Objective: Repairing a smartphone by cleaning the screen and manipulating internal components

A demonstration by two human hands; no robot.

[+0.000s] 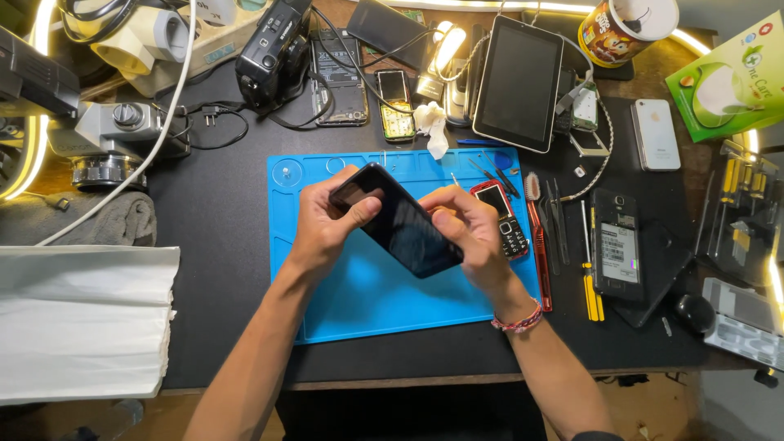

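I'm looking down at two bare forearms, no sleeves, no gloves, no watch. My left hand (327,224) wears nothing, not a ring that I can make out. My right hand (474,237) has one item behind it: a braided bracelet (518,322) on the wrist, red and pink with pale flecks, sitting snug.

1. Bare blue mat (367,302) lay open below the hands.
2. A red keypad phone (500,214), brush (539,245) and yellow screwdriver (590,278) crowded the right.
3. White cloth (82,318) blocked the table's (220,269) left edge.
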